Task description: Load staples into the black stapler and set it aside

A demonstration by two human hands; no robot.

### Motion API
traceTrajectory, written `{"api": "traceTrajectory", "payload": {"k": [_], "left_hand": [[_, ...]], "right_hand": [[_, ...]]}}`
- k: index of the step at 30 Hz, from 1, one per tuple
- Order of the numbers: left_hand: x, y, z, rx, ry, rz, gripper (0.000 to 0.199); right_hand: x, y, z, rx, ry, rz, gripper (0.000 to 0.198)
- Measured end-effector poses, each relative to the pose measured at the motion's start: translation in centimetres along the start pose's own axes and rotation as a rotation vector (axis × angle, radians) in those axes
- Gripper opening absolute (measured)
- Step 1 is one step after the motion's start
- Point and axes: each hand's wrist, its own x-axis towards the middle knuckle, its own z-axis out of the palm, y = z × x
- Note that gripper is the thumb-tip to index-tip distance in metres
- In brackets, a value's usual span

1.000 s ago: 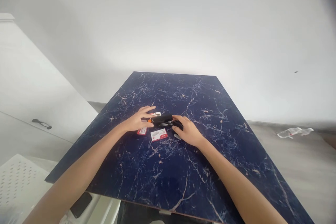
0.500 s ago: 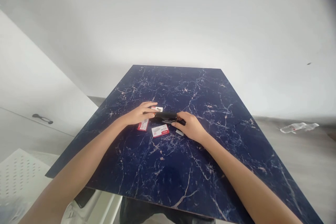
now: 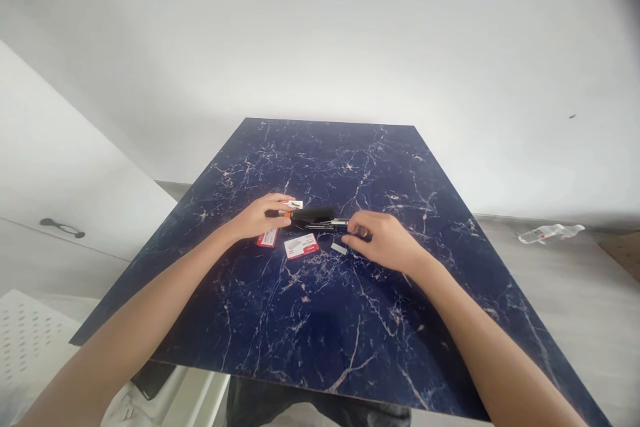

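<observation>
A black stapler with an orange part at its left end lies across the middle of the table. My left hand grips that left end between thumb and fingers. From the stapler's right end a silver metal piece sticks out towards my right hand, whose curled fingers close around its end; the fingertips are partly hidden. Just in front lies a small grey strip, apparently staples. A white and red box lies beside it. Another red and white box is below my left hand, and a third box shows behind its fingers.
The blue marbled table narrows towards a pale wall. A clear plastic wrapper or bottle lies off to the right, beyond the table. At left stand a white cabinet with a dark handle and a white perforated surface.
My right hand has shifted to the right, and the silver piece now extends from the stapler's end. The grey strip is more exposed. My left hand still holds the other end.
</observation>
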Motion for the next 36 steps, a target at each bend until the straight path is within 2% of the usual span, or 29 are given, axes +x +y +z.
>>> {"api": "traceTrajectory", "payload": {"k": [2, 5, 8, 15, 32, 36], "left_hand": [[-0.1, 0.0, 0.0, 0.024, -0.013, 0.011, 0.042], [-0.1, 0.2, -0.2, 0.003, -0.030, 0.028, 0.045], [-0.1, 0.7, -0.4, -0.015, -0.047, 0.040, 0.045], [-0.4, 2.4, 0.2, 0.063, -0.120, 0.077, 0.037], [-0.5, 1.9, 0.7, 0.100, -0.121, 0.030, 0.042], [-0.4, 1.6, 0.9, 0.138, -0.109, 0.063, 0.049]], "right_hand": [[-0.2, -1.3, 0.8, -0.020, -0.085, -0.070, 0.009], [-0.4, -2.0, 1.7, -0.073, -0.126, -0.104, 0.013], [-0.5, -1.6, 1.5, -0.066, -0.116, -0.108, 0.009], [-0.4, -0.3, -1.0, -0.045, -0.014, -0.028, 0.007], [-0.4, 0.6, -0.8, -0.068, -0.082, -0.048, 0.008], [-0.5, 0.5, -0.9, -0.081, -0.083, -0.045, 0.007]]}}
